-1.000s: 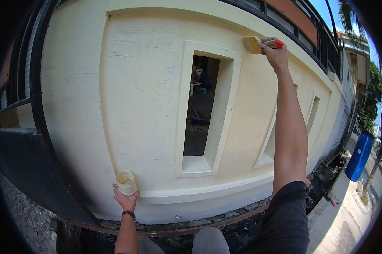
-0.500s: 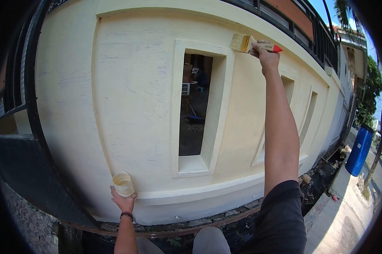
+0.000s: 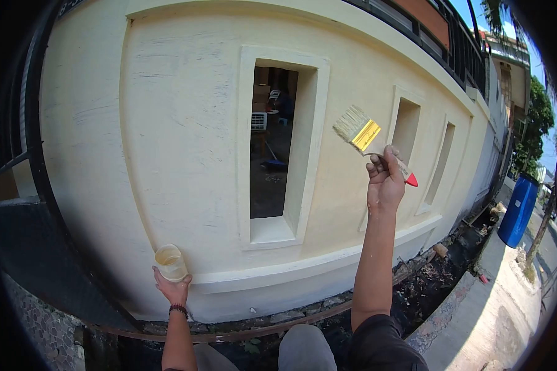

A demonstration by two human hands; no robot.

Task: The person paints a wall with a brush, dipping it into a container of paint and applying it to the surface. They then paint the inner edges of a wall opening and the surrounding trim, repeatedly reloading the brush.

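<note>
A wide paintbrush [image 3: 366, 136] with pale bristles, a yellow ferrule and a red-tipped handle is in my right hand [image 3: 386, 182], whose fingers are closed round the handle. The bristles point up and left, in front of the cream wall [image 3: 189, 136] between two window openings; whether they touch it I cannot tell. Low on the left, my left hand [image 3: 172, 287] grips a translucent cup [image 3: 171, 262] from below. Pale paint coats the inside of the cup, which is close to the wall's lower ledge [image 3: 241, 279].
A tall window opening [image 3: 272, 142] shows a dim interior. Narrower openings [image 3: 407, 127] follow to the right. At the left is a dark metal gate [image 3: 40, 247]. A ditch [image 3: 426, 284] runs along the wall's foot, and a blue barrel [image 3: 519, 210] stands on the right.
My right hand has come down and slightly left with the brush, away from the upper wall, and the bristles now tilt up. My left hand still holds the cup. The view has shifted a little.
</note>
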